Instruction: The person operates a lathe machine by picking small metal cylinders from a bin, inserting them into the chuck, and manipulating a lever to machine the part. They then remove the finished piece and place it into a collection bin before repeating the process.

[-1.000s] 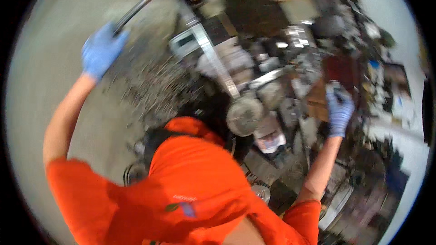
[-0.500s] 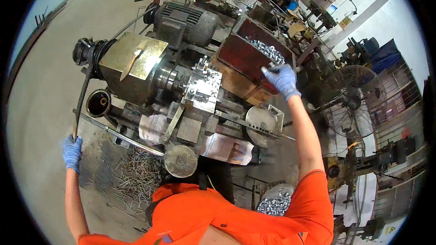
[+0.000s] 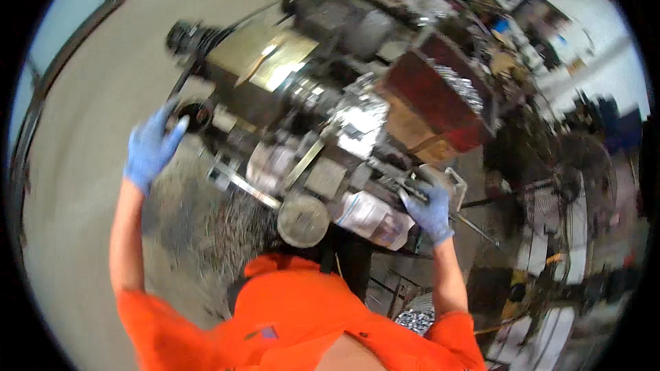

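My left hand [image 3: 151,148], in a blue glove, is open with thumb and fingers apart. It is beside a dark round cup-like opening [image 3: 195,117] on the lathe-like machine, its fingertips near the lower end of a dark lever [image 3: 181,82]. My right hand [image 3: 432,211], also gloved in blue, is at the outer end of a perforated metal bar [image 3: 388,170]. Blur hides whether its fingers grip the bar. Between my hands are the shiny metal slide block [image 3: 361,124] and the spindle [image 3: 311,95], beside a brass-coloured housing cover [image 3: 265,58].
A red bin [image 3: 433,93] of small metal parts [image 3: 459,88] stands behind the slide. Metal shavings [image 3: 237,233] cover the floor at the left front. Printed paper [image 3: 375,220] lies near a round plate [image 3: 303,221]. A basket of parts [image 3: 416,319] is low right, a fan [image 3: 567,172] farther right.
My left hand has let go of the dark lever and moved up and inward. My right hand has come down from the red bin to the perforated bar. The whole view has shifted.
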### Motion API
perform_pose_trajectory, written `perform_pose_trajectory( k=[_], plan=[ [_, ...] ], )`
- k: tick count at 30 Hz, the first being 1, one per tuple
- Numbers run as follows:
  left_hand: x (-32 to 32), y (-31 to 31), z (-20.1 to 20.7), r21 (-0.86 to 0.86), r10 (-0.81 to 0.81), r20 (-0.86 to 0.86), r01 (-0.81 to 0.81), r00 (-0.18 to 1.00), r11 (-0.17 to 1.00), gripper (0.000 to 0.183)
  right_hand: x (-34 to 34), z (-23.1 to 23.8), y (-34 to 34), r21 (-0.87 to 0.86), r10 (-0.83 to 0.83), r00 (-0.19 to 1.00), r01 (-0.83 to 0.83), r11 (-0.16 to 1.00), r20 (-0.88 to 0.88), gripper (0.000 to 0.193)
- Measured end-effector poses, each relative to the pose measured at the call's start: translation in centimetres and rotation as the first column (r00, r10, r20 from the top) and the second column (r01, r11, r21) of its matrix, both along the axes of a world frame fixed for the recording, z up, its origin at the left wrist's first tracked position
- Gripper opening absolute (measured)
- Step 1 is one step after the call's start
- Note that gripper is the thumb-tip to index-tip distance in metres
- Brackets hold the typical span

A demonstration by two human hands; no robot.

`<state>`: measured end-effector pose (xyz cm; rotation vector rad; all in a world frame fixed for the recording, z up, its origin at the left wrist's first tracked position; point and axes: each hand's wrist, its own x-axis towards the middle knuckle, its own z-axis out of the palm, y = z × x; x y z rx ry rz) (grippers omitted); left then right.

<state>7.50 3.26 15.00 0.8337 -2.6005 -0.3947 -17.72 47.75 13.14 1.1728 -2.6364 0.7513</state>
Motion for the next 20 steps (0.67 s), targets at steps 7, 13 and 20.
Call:
perform_pose_trajectory(
  k=[7, 13, 20],
  plan=[
    [11.0, -2.1, 2.8, -0.196, 0.050, 0.255, 0.001, 0.966, 0.981, 0.044, 4.8, -7.0, 4.2, -0.038, -0.132, 0.849, 0.176, 0.984, 0.512, 0.017],
    [26.0, -1.0, -5.2, -0.313, 0.448, 0.524, -0.326, 0.724, 0.892, 0.041, 5.7, -6.8, 2.6, -0.018, 0.033, 0.869, -0.028, 0.999, 0.493, 0.020],
    [27.8, 0.3, -11.1, 0.701, 0.466, 0.290, -0.517, 0.836, 0.491, 0.047, 4.4, -5.6, 1.2, 0.117, -0.110, 0.811, 0.052, 0.992, 0.575, 0.023]
  ],
)
